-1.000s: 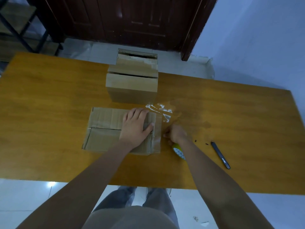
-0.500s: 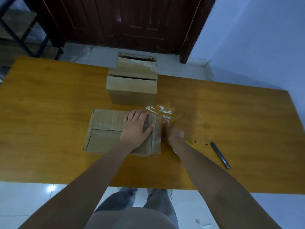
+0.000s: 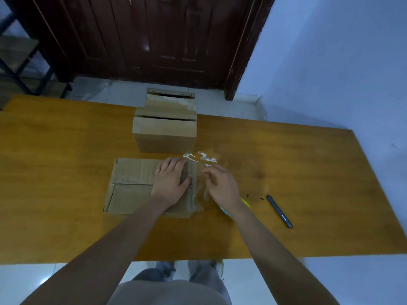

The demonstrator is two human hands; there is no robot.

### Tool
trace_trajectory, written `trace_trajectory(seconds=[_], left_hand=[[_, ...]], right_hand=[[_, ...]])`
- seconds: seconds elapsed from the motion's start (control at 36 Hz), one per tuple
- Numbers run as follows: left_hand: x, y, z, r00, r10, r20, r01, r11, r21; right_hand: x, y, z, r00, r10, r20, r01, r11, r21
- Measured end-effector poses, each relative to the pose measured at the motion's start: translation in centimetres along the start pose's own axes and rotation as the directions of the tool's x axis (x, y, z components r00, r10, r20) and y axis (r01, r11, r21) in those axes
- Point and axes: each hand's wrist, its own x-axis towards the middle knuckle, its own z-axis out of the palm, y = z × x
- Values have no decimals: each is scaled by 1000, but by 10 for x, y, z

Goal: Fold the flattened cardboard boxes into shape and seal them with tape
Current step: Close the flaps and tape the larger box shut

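A flattened cardboard box (image 3: 132, 186) lies on the wooden table (image 3: 66, 139) in front of me. My left hand (image 3: 170, 181) rests flat on its right half, fingers straight, pressing it down. My right hand (image 3: 222, 186) hovers just past the box's right edge with thumb and forefinger pinched on a strip of clear tape (image 3: 201, 192) that runs down along that edge. A yellow tape roll (image 3: 245, 202) lies mostly hidden under my right wrist. Behind stands a folded-up cardboard box (image 3: 165, 135), its top flaps closed with a gap between them.
Crumpled clear tape (image 3: 201, 157) sticks to the table between the two boxes. A black pen-like tool (image 3: 279, 211) lies to the right of my right arm. The table's near edge runs just below my forearms. A dark door stands behind the table.
My right hand has lifted off the table and moved up and right of the box edge, fingers now pinched. My left hand stays flat on the box.
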Motion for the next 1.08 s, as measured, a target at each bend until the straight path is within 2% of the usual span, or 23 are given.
trace_trajectory(seconds=[0.25,0.42,0.53,0.58,0.69,0.75,0.86,0.97,1.03,1.08], left_hand=[[0,1,0,1000,-4,10,4,1000,23],[0,2,-2,1000,-5,-2,5,999,33],[2,3,-2,1000,-3,-2,3,999,39],[1,5,-2,1000,-3,-5,3,999,35],[1,4,-2,1000,1,-10,0,999,36],[1,4,-2,1000,-1,-12,2,999,40],[0,3,-1,1000,-5,-10,6,999,44],[1,3,-1,1000,-4,0,4,998,62],[1,3,0,1000,-7,7,7,998,68],[1,4,0,1000,-10,4,10,997,73]], right_hand=[[-11,-13,20,980,109,169,-105,994,-32],[-2,-13,24,971,53,231,3,972,-234],[12,-10,12,935,118,333,-15,955,-295],[19,-7,3,940,149,308,-47,948,-316],[34,-1,-8,986,105,131,-55,941,-335],[43,0,-11,985,69,155,-11,938,-347],[62,-5,-8,943,24,331,138,878,-458],[76,-9,-6,902,-48,429,278,824,-494],[79,-9,-7,890,-60,451,302,821,-485],[79,-8,-9,888,-55,456,274,861,-430]])
